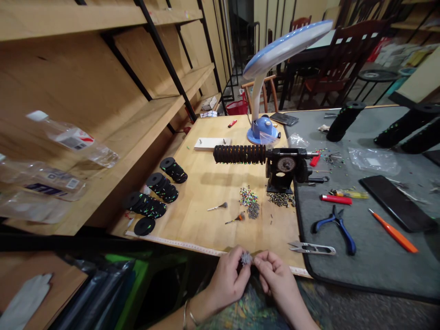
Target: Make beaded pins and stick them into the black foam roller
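At the table's front edge, my left hand pinches a small bunch of thin grey pieces between thumb and forefinger. My right hand is closed just to the right, its thumb and fingertips pressed together close to the bunch. What they hold, if anything, is too small to name. Beyond the hands lie two small brushes and a pile of coloured beads with a heap of small grey pieces beside it. White thread snips lie right of my right hand.
A hand-cranked winder carries a row of black discs. Stacked black spools stand at left. A blue desk lamp rises behind. Blue-handled pliers, an orange screwdriver and a phone lie on the grey mat.
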A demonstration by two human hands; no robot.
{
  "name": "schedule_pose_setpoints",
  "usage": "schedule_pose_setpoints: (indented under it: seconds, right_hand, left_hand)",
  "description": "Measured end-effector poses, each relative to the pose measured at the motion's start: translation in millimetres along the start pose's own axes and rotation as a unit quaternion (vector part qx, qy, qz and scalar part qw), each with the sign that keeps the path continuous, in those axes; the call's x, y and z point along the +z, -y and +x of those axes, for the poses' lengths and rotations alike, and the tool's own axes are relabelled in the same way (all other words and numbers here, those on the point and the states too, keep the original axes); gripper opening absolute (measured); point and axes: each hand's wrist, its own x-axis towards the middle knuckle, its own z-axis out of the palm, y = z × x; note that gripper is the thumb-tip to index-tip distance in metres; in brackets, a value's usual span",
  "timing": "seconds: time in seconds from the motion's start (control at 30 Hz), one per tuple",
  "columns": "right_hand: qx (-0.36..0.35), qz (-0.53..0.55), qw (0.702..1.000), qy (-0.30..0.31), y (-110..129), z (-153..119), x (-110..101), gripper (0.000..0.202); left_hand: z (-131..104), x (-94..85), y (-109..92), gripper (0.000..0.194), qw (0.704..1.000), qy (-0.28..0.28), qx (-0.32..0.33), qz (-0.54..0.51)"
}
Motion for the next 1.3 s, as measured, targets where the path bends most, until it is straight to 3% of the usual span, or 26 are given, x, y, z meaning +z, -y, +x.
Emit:
schedule_pose_setpoints:
  seconds: [0.4, 0.63, 0.8, 1.3]
  right_hand:
    - [0.004, 0.026, 0.999, -0.027, 3.9, 0.8, 4.8, 0.053]
    - [-0.005, 0.078, 0.994, -0.073, 3.6, -3.5, 1.6, 0.049]
    - [-0.041, 0.054, 0.994, -0.086, 3.9, -3.7, 0.5, 0.048]
    - [-0.018, 0.044, 0.998, -0.051, 10.3, -4.7, -0.9, 0.055]
  left_hand:
    - [-0.4, 1.4, -0.7, 0.008, 1.0, 0.016, -0.002, -0.01]
    - [1.3, 3.8, -2.0, 0.014, 0.991, 0.034, -0.07, -0.107]
    - [0.2, 5.9, -1.3, 0.016, 0.985, 0.038, -0.089, -0.145]
    - [1.4, 9.6, 1.2, 0.018, 0.971, -0.005, -0.126, -0.203]
